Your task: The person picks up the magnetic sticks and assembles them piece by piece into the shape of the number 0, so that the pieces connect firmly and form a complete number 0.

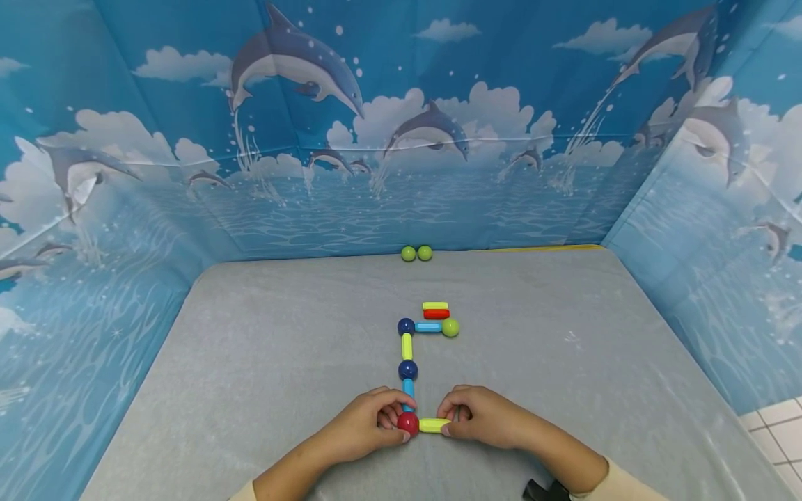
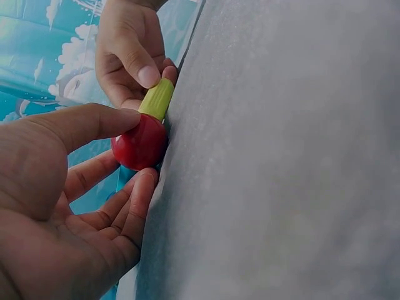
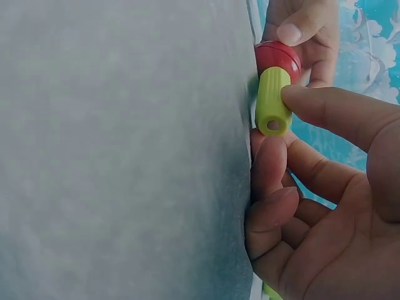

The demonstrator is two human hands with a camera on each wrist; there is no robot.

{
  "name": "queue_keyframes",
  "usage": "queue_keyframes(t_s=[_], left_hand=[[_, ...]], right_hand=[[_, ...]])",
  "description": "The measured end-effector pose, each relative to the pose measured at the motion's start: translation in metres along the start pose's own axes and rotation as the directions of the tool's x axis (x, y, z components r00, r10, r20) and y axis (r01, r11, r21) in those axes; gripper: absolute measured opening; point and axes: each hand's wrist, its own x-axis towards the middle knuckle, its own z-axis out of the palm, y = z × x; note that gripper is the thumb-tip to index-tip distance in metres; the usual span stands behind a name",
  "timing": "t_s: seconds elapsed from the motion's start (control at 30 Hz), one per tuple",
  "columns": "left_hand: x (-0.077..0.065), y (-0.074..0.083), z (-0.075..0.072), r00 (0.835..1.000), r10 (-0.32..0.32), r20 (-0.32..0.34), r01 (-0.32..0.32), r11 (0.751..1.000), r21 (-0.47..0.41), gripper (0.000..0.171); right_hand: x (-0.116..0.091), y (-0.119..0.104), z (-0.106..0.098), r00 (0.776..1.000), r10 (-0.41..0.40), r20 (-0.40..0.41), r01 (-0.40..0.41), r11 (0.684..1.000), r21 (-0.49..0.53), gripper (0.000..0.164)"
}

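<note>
My left hand (image 1: 370,422) holds a red ball (image 1: 409,423) between thumb and fingers, low on the grey table. With thumb and fingers my right hand (image 1: 481,416) pinches a yellow-green rod (image 3: 273,100), whose inner end meets the red ball's right side. From the ball a blue rod (image 1: 409,390) runs away to a dark blue ball (image 1: 408,369). Beyond it come another yellow-green rod (image 1: 407,346) and a second dark blue ball (image 1: 406,326). There the chain turns right through a blue rod (image 1: 429,327) to a green ball (image 1: 450,327).
Just behind the chain's far arm lie a loose red rod (image 1: 436,314) and a yellow-green rod (image 1: 435,305), side by side. Two green balls (image 1: 416,253) sit at the table's back edge. A dolphin-printed curtain (image 1: 401,195) stands behind the table and along both sides.
</note>
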Motion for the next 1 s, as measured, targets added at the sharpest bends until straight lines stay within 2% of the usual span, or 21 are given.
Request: queue_keyframes(t_s=[0.4, 0.7, 1.0], left_hand=[[0.001, -0.001, 0.0, 1.0, 0.008, -0.005, -0.008, 1.0, 0.015, 0.036], [0.001, 0.0, 0.0, 1.0, 0.0, -0.003, 0.0, 1.0, 0.016, 0.036], [0.001, 0.0, 0.0, 1.0, -0.003, 0.0, 0.003, 1.0, 0.005, 0.037]], right_hand=[[0.002, -0.001, -0.009, 0.999, 0.044, -0.002, -0.044, 0.996, 0.076, 0.012], [0.008, -0.001, -0.028, 0.996, 0.022, -0.087, -0.018, 0.999, 0.042, 0.019], [0.023, -0.001, -0.047, 0.982, 0.019, -0.188, -0.001, 0.995, 0.1, 0.027]])
